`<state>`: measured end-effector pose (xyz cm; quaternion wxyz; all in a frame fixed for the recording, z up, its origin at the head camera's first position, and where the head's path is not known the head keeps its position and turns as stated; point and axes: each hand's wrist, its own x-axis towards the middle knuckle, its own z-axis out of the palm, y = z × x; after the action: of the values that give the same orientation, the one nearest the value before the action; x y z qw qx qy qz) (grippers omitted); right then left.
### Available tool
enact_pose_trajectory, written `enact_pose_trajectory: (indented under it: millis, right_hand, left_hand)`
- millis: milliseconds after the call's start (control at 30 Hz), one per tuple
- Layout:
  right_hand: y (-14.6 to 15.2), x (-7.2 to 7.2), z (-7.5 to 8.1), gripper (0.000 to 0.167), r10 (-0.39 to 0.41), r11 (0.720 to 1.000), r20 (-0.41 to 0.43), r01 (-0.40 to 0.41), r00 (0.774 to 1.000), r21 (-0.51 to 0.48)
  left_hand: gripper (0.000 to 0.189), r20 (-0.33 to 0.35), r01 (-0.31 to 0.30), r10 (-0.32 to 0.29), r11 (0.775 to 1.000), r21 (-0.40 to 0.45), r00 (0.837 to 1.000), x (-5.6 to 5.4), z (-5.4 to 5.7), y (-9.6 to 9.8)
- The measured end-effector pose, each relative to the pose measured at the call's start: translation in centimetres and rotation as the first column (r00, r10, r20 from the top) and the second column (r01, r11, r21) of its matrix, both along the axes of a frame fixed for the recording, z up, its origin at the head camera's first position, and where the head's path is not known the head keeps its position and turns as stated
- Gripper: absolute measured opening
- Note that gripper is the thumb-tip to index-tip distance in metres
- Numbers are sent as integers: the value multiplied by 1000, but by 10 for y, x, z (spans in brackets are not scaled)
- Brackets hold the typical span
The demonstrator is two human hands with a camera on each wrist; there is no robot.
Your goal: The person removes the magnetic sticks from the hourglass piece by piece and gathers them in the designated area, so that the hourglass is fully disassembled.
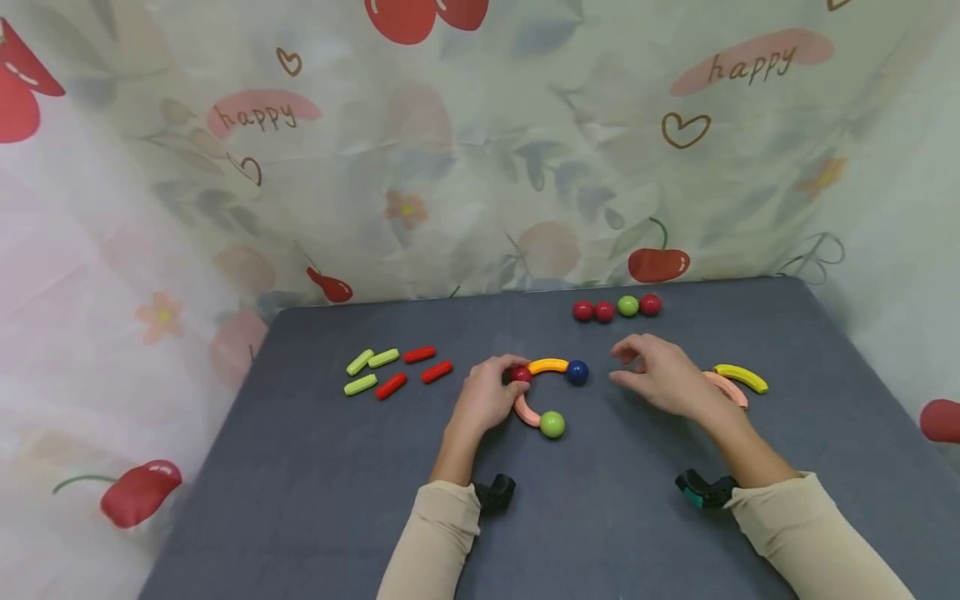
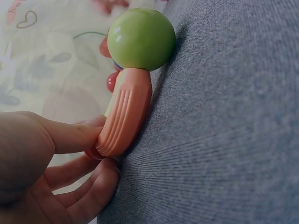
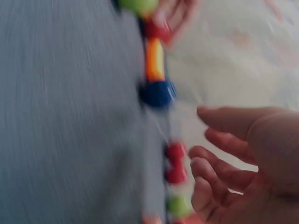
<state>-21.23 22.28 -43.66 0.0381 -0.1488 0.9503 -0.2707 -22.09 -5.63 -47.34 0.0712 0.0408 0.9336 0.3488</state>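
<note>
My left hand (image 1: pixel 483 398) pinches a red ball (image 1: pixel 521 374) between thumb and fingers, in a joined piece on the table. From that ball an orange curved rod (image 1: pixel 548 365) runs to a dark blue ball (image 1: pixel 577 372), and a pink curved rod (image 2: pixel 127 109) runs to a green ball (image 1: pixel 552 425). Together they form a C shape with its gap toward the right. My right hand (image 1: pixel 663 377) hovers right of the blue ball, fingers loosely bent and thumb apart, holding nothing. The right wrist view is blurred.
Beside my right forearm lie a loose pink curved rod (image 1: pixel 727 388) and a yellow curved rod (image 1: pixel 741 377). Several balls, red ones and a green one (image 1: pixel 627 306), line the back edge. At left are light green rods (image 1: pixel 361 384) and red rods (image 1: pixel 392 386). Patterned cloth hangs behind.
</note>
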Motion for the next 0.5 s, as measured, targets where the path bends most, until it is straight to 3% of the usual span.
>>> enact_pose_trajectory:
  millis: [133,267,400,500]
  right_hand:
    - [-36,-7,-20,43,36,998,10,-36,999,-45]
    - [-54,-17,-37,38,-5,1000,36,6,999,-28]
    - [-64,-24,-37,27,-24,1000,79,24,997,-1]
    - [-68,-28,-31,22,10,1000,107,-13,994,21]
  left_hand:
    - [35,5,10,-10,1000,-7,1000,-2,-4,2]
    - [36,20,16,-16,1000,-1,1000,-2,-5,4]
    - [36,19,8,-8,1000,-8,1000,-1,-3,1]
    - [36,16,-5,5,1000,-18,1000,0,-2,-1]
